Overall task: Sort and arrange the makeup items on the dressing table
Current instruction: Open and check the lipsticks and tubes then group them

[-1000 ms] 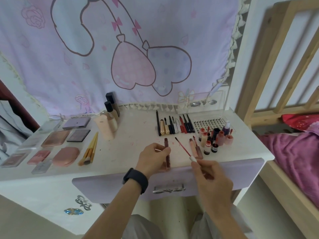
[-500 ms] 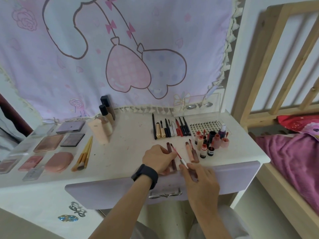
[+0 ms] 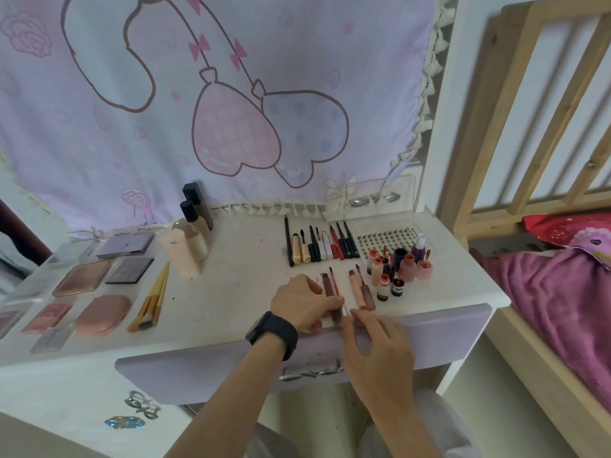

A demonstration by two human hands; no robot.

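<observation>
Pink-and-lilac cartoon cloth (image 3: 231,94) hangs behind a white bench (image 3: 241,285), with a wooden bed rail (image 3: 535,104) and a magenta blanket (image 3: 545,299) off to the right. Near the bench's front edge, right of centre, we see the left hand (image 3: 302,300), a black wristband (image 3: 272,332) on its wrist. Its fingers are curled round a dark red lip gloss tube (image 3: 328,287) that lies flat on the bench, pointing away from us.

Just beside the tube, on its right, lies a thin red applicator wand (image 3: 337,289). The right hand (image 3: 380,348) seems to pinch the wand's pale near end between thumb and forefinger. Its other fingers are loosely bent above the lilac drawer front (image 3: 198,368).

Right of the wand we find two more gloss tubes (image 3: 362,290) lying side by side, then a cluster of small bottles (image 3: 395,272). Behind them runs a neat row of pencils and mascaras (image 3: 322,246). Well apart on the left lie three makeup brushes (image 3: 153,299), a pink compact (image 3: 104,314) and several flat palettes (image 3: 82,282). Foundation bottles (image 3: 193,233) stand by the cloth.
</observation>
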